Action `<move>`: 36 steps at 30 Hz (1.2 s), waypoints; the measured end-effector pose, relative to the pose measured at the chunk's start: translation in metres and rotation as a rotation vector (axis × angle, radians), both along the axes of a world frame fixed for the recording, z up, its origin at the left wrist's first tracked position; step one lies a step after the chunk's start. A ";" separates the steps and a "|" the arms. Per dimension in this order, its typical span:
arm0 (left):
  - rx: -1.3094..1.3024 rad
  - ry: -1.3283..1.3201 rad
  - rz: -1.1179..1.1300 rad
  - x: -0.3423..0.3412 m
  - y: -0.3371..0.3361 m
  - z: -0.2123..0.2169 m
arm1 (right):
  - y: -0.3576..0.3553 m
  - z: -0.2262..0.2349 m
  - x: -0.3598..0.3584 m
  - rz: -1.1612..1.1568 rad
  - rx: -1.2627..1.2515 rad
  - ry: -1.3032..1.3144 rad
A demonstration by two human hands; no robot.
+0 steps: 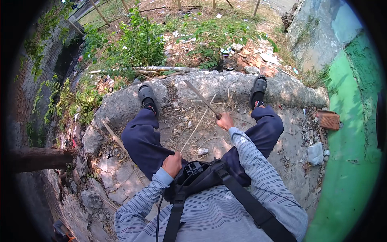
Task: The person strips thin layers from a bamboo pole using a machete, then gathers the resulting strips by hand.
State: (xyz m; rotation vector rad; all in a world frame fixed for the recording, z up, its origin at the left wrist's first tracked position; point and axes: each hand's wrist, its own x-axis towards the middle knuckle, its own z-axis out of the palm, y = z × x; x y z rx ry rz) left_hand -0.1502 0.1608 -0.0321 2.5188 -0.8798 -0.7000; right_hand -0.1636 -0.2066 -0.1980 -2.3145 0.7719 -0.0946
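From the head camera, we look down at ourselves seated on a rough grey concrete slab (290, 161), legs in dark blue trousers spread apart, black sandals resting near its raised edge.

Our right hand (225, 121) has its fingers wrapped tight around the handle of a long, thin-bladed knife (200, 98), the blade pointing up and to the left, away from the body.

Our left hand (172, 164) sits close to the waist, fingers closed on the near end of a thin pale bamboo strip (197, 126). The strip runs from that hand up between the knees and crosses the blade just beside the right hand; whether steel and strip actually touch there, we cannot tell.

Dry shavings and straw (189, 133) lie scattered on the slab between the legs, with a small pale stone (202, 151) among them. A second, broader bamboo sliver (113, 135) lies by the left knee. A reddish brick (328, 119) sits off to the right, beside a green painted wall (350, 169).

We judge the step in hand to be shaving or thinning the strip with the knife. The next stroke calls for a steady left grip, a shallow blade angle and a push away from the body.
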 end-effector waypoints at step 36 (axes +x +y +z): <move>-0.153 0.014 0.090 -0.022 0.052 0.030 | -0.033 -0.028 -0.037 -0.197 -0.026 0.096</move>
